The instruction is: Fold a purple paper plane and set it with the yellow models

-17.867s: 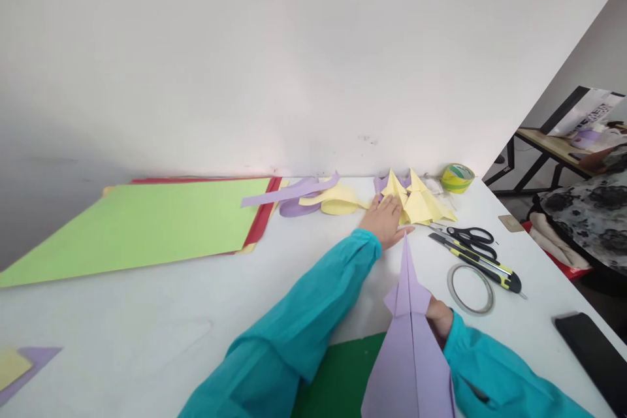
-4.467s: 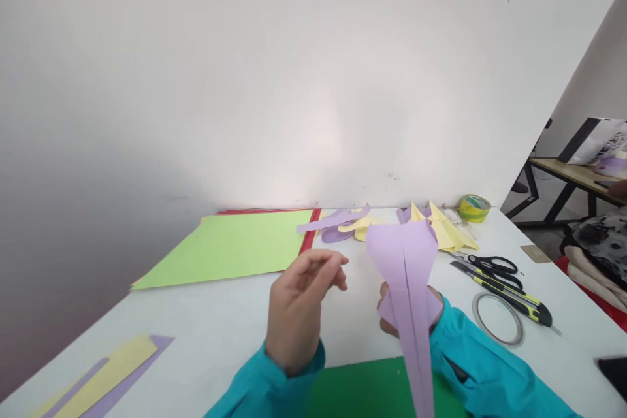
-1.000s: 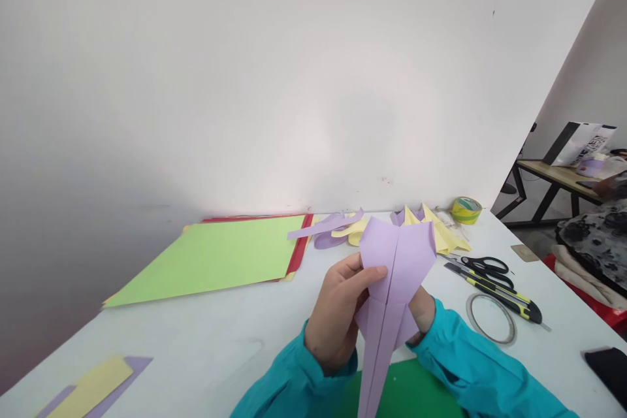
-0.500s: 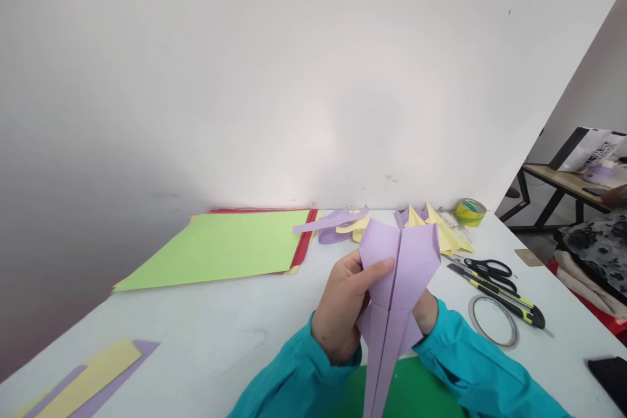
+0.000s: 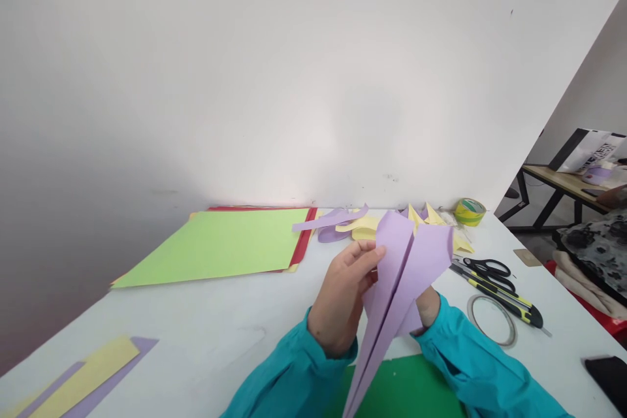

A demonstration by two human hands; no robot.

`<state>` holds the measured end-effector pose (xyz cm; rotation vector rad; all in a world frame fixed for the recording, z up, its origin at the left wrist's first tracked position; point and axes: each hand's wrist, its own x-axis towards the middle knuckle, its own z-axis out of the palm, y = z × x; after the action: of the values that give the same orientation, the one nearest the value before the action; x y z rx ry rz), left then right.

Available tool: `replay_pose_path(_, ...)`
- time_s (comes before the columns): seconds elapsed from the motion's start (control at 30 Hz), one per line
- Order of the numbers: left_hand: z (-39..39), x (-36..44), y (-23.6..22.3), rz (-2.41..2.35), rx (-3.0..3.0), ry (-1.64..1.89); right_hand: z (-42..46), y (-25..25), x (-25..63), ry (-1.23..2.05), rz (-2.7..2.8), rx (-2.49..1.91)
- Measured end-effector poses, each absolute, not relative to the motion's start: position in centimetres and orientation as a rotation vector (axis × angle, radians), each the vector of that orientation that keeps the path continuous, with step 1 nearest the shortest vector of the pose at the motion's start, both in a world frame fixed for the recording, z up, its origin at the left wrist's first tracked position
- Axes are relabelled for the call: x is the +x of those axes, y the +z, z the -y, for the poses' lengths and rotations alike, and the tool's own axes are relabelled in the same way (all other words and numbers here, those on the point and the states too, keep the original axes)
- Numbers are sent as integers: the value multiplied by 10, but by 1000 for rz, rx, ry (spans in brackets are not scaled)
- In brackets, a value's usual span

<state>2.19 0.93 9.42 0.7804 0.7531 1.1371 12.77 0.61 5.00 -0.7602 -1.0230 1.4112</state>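
Note:
A folded sheet of purple paper (image 5: 399, 287), broad at the top and narrowing to a point below, is held up between my hands. A dark slit runs down its middle. My left hand (image 5: 345, 290) pinches its upper left edge with the thumb in front. Behind the paper's right side is my right hand (image 5: 428, 307), with only its wrist and the back near the sleeve showing; its fingers are hidden. Under the paper lies a green sheet (image 5: 406, 388) at the table's near edge.
Light green sheets (image 5: 220, 245) over red ones lie at the back left. Purple and yellow strips (image 5: 88, 375) lie front left. On the right are scissors (image 5: 490, 271), a box cutter (image 5: 509, 300), a thin tape roll (image 5: 492, 320) and a yellow tape roll (image 5: 469, 212).
The purple paper has tilted, its top going right and its lower tip swinging left. My left thumb has slid from near the centre crease to the left edge.

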Motion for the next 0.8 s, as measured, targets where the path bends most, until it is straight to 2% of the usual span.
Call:
replay_pose_path(0.33,-22,16,93,-733,680,1182,-20,48,146,1466,847,-549)
replay_pose_path(0.8,-24,18,83,-727,686,1211,-9,80,154,1129,809,-630)
